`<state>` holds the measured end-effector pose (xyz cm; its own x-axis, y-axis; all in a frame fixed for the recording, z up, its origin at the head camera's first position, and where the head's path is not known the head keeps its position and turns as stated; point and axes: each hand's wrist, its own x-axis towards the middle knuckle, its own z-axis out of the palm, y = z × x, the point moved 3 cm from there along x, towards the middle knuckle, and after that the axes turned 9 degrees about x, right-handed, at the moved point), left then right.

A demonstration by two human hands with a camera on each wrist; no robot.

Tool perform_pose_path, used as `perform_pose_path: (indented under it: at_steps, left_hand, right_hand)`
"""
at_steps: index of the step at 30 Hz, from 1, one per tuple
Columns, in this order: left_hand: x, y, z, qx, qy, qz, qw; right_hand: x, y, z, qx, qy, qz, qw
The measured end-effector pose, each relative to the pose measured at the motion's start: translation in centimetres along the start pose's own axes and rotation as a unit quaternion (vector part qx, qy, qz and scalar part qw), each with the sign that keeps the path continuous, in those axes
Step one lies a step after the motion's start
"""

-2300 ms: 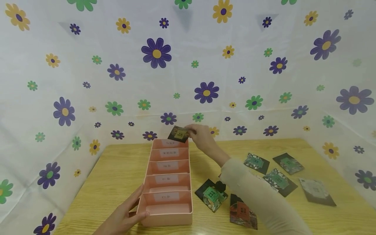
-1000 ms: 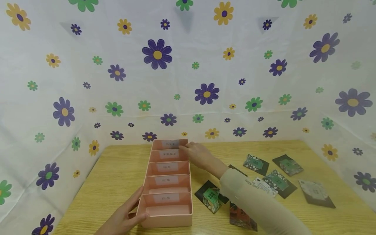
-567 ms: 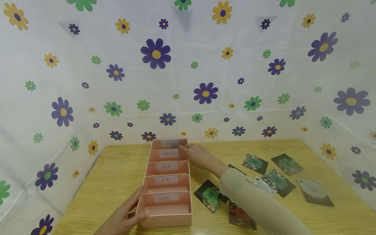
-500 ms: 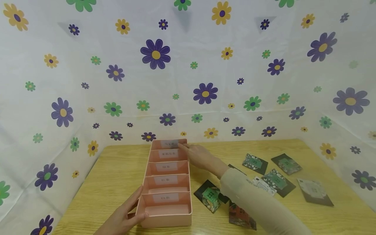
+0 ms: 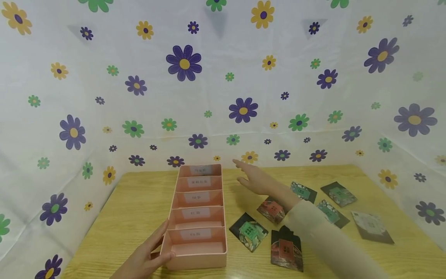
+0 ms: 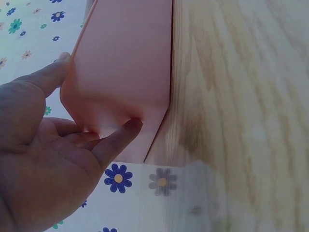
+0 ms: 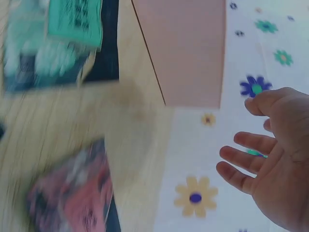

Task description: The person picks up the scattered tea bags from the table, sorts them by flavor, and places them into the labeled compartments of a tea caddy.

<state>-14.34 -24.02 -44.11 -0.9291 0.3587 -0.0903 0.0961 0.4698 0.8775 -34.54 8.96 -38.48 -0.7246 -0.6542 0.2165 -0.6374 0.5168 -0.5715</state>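
Note:
A long pink box (image 5: 195, 262), split by dividers into several labelled compartments, stands lengthwise on the table. My left hand (image 5: 148, 250) grips its near left corner, thumb at the front rim and fingers along the side. In the left wrist view, the fingers of that hand (image 6: 58, 154) bend against the pink wall (image 6: 125, 58). My right hand (image 5: 256, 180) hovers just right of the box's far end, fingers spread and holding nothing. The right wrist view shows its loose fingers (image 7: 244, 162) apart from the box. The far compartment's floor is hidden.
Flat dark packets lie right of the box: a green-labelled one (image 5: 249, 232), two red-labelled ones, the nearer (image 5: 287, 252) and the farther (image 5: 271, 210), and several more under and beyond my right forearm. A pale packet (image 5: 372, 226) lies farthest right. Flowered cloth (image 5: 216, 85) walls the table.
My right hand pinched a dark packet above the far compartment, lowered it there, and has now come away empty to the right, fingers opened. My left hand stays on the box.

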Motion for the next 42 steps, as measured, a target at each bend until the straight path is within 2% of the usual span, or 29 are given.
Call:
perform_pose_path:
  at_steps: [3,8,10,15,20,30,42]
  left_hand:
    - [0.0,0.0,0.0,-0.008,-0.003,0.006,0.9999]
    - [0.0,-0.1,0.1,-0.018,-0.009,0.005,0.9998]
    - [0.0,-0.1,0.1,-0.014,-0.008,0.001,0.9999]
    - [0.1,-0.1,0.1,0.000,-0.003,-0.011,0.9999]
    - [0.1,-0.1,0.1,0.008,0.000,-0.017,0.9998]
    - [0.0,-0.1,0.2,-0.005,0.001,-0.006,1.0000]
    - [0.1,-0.1,0.3,-0.016,-0.002,-0.019,0.9997]
  right_hand:
    - [-1.4,1.1,-1.5,0.006,0.008,0.006,0.9999]
    - [-4.2,3.3,-3.7,0.029,0.022,0.050,0.9981]
    - [-5.3,4.1,-4.5,0.040,0.031,0.069,0.9963]
    - [-7.5,5.6,-6.2,0.053,0.048,0.087,0.9936]
    - [-9.8,7.2,-7.4,0.040,0.048,0.108,0.9922]
    - [-13.8,10.1,-8.2,0.026,0.062,0.129,0.9894]
    - [-15.7,12.0,-7.3,-0.002,0.047,0.170,0.9843]
